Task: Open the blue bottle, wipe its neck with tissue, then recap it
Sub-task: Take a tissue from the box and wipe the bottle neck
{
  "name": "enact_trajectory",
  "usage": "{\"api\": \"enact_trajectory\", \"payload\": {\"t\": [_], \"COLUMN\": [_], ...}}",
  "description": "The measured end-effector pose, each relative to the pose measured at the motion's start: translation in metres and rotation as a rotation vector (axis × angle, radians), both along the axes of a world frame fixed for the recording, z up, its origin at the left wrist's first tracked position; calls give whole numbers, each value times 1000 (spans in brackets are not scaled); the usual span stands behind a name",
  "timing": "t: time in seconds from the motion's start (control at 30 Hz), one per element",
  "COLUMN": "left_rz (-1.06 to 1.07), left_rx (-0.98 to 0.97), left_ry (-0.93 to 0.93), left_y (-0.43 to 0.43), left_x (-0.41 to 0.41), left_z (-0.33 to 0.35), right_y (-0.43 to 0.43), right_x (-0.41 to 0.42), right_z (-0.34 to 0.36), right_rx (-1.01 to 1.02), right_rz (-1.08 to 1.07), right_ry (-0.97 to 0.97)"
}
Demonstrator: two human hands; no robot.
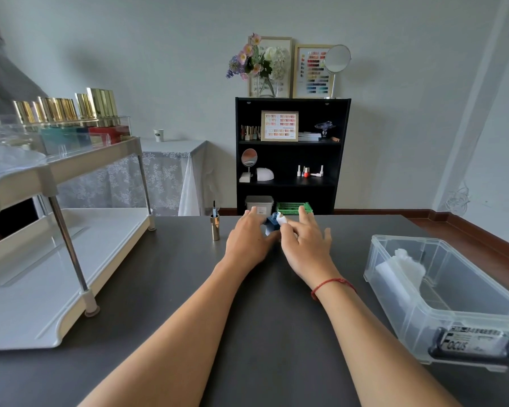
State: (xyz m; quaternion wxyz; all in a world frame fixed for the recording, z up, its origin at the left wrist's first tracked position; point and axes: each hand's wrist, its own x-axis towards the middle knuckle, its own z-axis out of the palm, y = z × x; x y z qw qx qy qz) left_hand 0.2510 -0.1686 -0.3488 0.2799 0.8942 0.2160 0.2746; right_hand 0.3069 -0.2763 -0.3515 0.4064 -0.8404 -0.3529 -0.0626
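A small blue bottle (271,224) stands uncapped on the dark table (247,318), near its far edge. My left hand (249,239) grips the bottle's body from the left. My right hand (304,245) presses a folded white tissue (282,220) against the bottle's open neck. The gold cap (215,227) stands upside down on the table to the left of my hands, with its brush pointing up. Most of the bottle is hidden behind my fingers.
A clear plastic bin (441,295) holding white tissue sits at the right. A two-tier white rack (59,248) with gold-capped bottles on top stands at the left. A black shelf unit (291,157) stands against the far wall.
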Motion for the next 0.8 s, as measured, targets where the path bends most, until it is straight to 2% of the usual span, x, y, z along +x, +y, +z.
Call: {"api": "enact_trajectory", "payload": {"t": [0.37, 0.57, 0.8], "left_rz": [-7, -141, -168], "left_rx": [-90, -88, -56], "left_ry": [-27, 182, 16], "left_y": [-3, -3, -1], "left_x": [-10, -11, -10], "left_z": [2, 9, 6], "right_y": [1, 0, -1], "right_x": [7, 7, 5], "right_z": [-3, -2, -1], "right_rx": [-43, -46, -36], "right_rz": [-52, -41, -44], "right_ry": [61, 74, 70]}}
